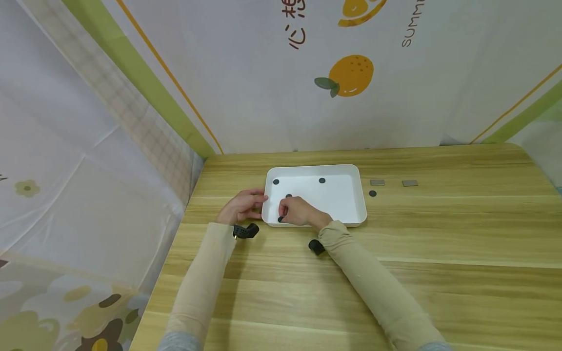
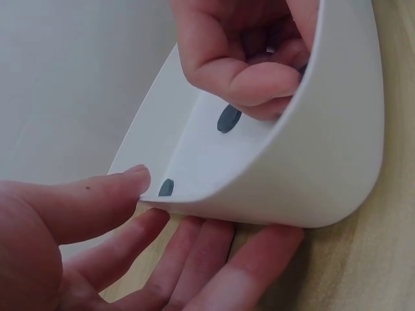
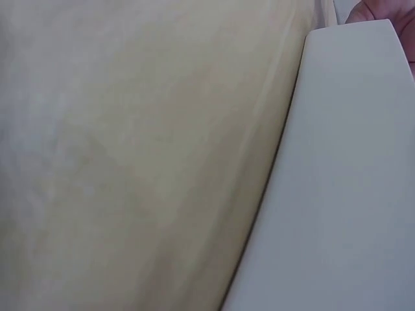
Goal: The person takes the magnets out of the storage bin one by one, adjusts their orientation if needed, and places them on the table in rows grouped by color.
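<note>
A white rectangular tray (image 1: 335, 200) lies on the table. My left hand (image 1: 247, 204) grips its left wall; in the left wrist view the thumb is on the rim and the fingers are against the outside. Reaching over the near wall, my right hand (image 1: 300, 211) pinches a small black disc (image 1: 280, 219) at the tray's near left corner. Inside the tray lie three more black discs: one at the far left (image 1: 276, 182), one at the far middle (image 1: 322, 180), and one just beyond the right hand (image 1: 289, 196), partly hidden. The right wrist view shows mainly the tray's outer wall (image 3: 343, 162).
Right of the tray, two flat grey rectangular pieces (image 1: 377, 182) (image 1: 410, 183) and a black disc (image 1: 372, 193) lie on the wooden table (image 1: 461, 234). A printed cloth (image 1: 259, 97) hangs behind the table. Black wrist cameras (image 1: 247, 230) (image 1: 316, 247) sit below the hands.
</note>
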